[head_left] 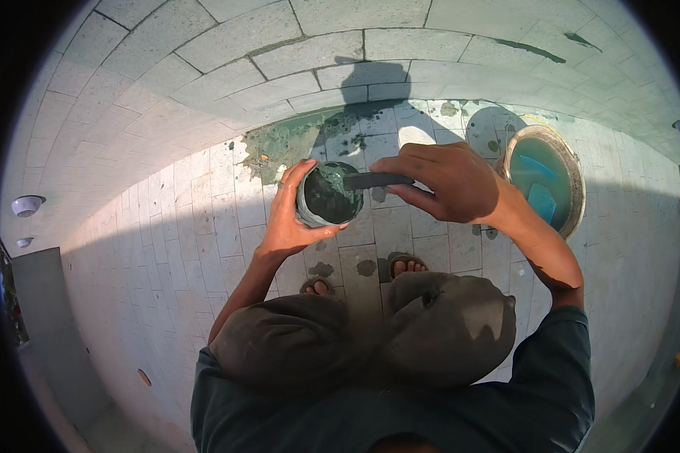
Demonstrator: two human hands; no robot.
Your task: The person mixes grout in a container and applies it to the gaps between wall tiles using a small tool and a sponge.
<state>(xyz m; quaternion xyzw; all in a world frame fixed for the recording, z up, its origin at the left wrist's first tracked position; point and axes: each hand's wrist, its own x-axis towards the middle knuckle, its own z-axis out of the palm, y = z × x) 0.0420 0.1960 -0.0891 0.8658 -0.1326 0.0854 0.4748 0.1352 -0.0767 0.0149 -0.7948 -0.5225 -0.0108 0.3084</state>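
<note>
My left hand (289,219) cups a small round container (326,195) filled with dark green paste. In my right hand (440,181) I grip the dark handle of a flat tool (374,180), and its tip lies across the container's rim into the paste. Both hands are held out above a pale tiled floor (204,219). Below them are my bent knees and my toes in sandals (404,265).
A patch of wet green paste (295,140) covers the tile joints just beyond the container. A round bucket (542,181) with bluish water and a blue item stands at the right. A tiled wall (242,45) rises behind. Round white fittings (26,204) sit at far left.
</note>
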